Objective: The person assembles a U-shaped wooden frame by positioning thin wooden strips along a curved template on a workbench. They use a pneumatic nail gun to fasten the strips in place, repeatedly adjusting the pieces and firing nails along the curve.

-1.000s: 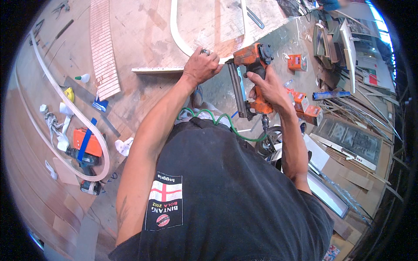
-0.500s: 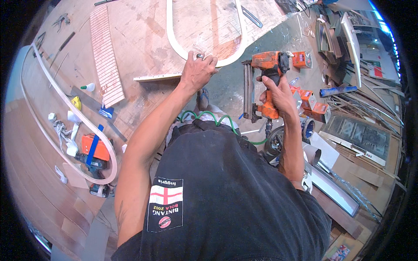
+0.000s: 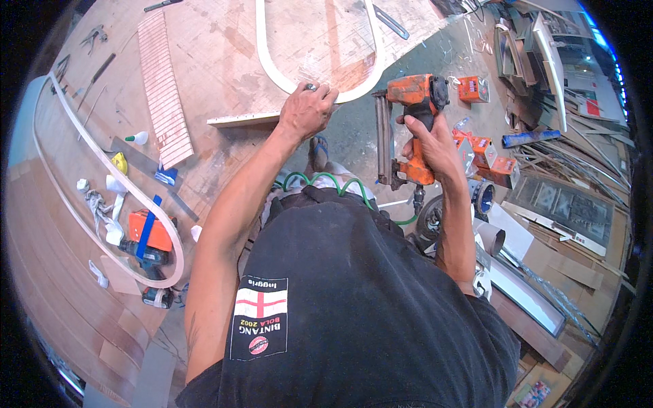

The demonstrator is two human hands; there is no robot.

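Observation:
My left hand [image 3: 308, 110] is closed over the near bend of a pale U-shaped frame [image 3: 271, 72] at the workbench's near edge. A straight pale strip [image 3: 238, 120] juts out to the left from beneath that hand; how the two pieces meet is hidden by my fingers. In my right hand [image 3: 437, 148] is an orange and black nail gun [image 3: 411, 90], held upright by its grip with its long magazine on the left side. The gun is apart from the frame, to its right. From its base a green coiled air hose [image 3: 354, 185] runs across in front of my waist.
A slatted strip [image 3: 163, 95] lies on the bench [image 3: 218, 68], left of the frame. Further left, a long curved frame [image 3: 129, 182] surrounds a cordless drill [image 3: 148, 253] and rags. Orange boxes [image 3: 474, 90], a blue roll [image 3: 530, 139] and scrap strips [image 3: 575, 163] crowd the right.
The nail gun in my right hand has shifted slightly up and to the left. My left hand keeps its hold on the frame.

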